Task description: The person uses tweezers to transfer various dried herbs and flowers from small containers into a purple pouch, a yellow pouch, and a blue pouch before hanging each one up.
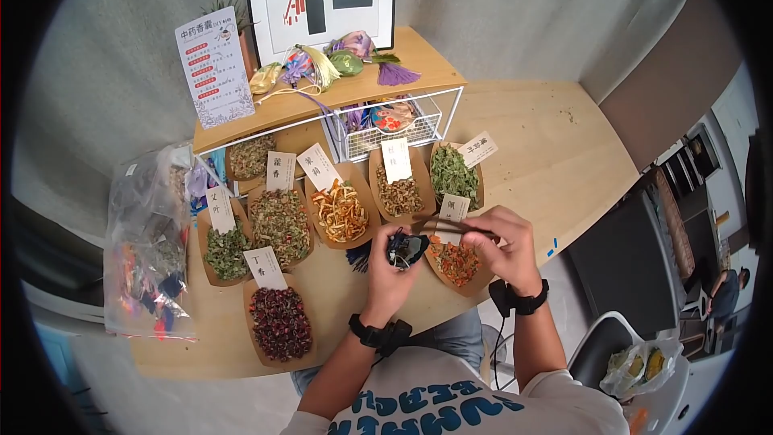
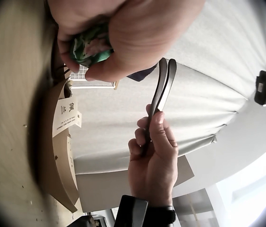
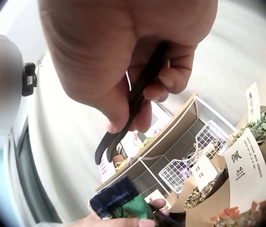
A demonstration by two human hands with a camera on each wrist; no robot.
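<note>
My left hand (image 1: 388, 288) holds a small drawstring pouch (image 3: 116, 197) with a dark blue top and a green lower part. Its mouth points up in the head view, and my fingers wrap its sides. In my right hand (image 1: 514, 248), a pair of dark curved tongs (image 2: 160, 92) is gripped by the thumb and fingers. The tong tips reach toward the pouch's side in the head view, nothing visible between them. Beneath the right hand lies a paper tray of orange petals (image 1: 456, 262), with a white label card (image 3: 247, 165) standing in it.
Several paper trays of dried herbs stand across the table (image 1: 523, 185), including dark red buds (image 1: 282, 324) and orange peel strips (image 1: 340, 216). Behind them, a wooden-topped shelf (image 1: 439, 72) bears tasselled sachets (image 1: 346, 63). A clear plastic bag (image 1: 149, 234) lies at the left.
</note>
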